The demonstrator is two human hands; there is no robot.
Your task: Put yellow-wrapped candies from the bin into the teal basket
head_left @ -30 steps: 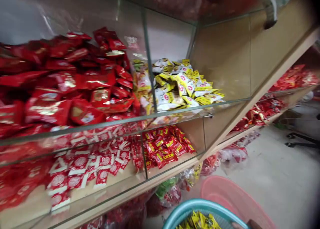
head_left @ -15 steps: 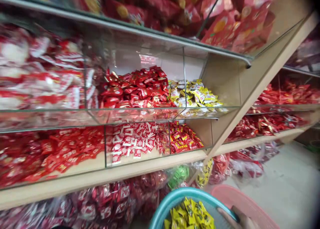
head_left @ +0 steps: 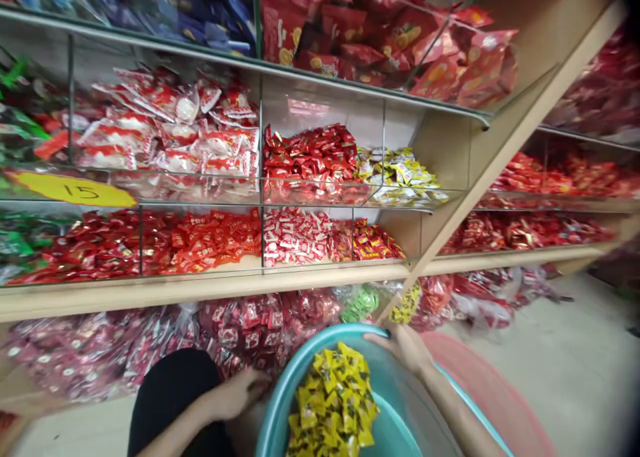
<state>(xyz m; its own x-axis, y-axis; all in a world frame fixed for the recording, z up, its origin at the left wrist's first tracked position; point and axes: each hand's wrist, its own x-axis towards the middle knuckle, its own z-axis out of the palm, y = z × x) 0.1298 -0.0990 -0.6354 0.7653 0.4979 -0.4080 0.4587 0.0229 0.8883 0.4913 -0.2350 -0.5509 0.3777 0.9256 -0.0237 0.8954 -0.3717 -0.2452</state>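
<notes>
A teal plastic basket stands in front of me at the bottom of the head view. A heap of small yellow-wrapped candies lies in its left part, and the teal inside shows on the right. At the far rim of this basket is my right hand, with its fingers closed over the edge. Just left of the basket, low by my dark-clothed knee, is my left hand. Its fingers are blurred and partly in shadow, so their grip is unclear.
A pink basket stands behind the teal one on the right. Glass-fronted shelves hold red, white and yellow wrapped candies. Clear bags of red candies lie below the lowest shelf. A yellow tag reads 15.
My view has shifted left and down. The teal basket shows more fully, my left hand and knee have come into view, and my right hand appears farther along the basket's rim.
</notes>
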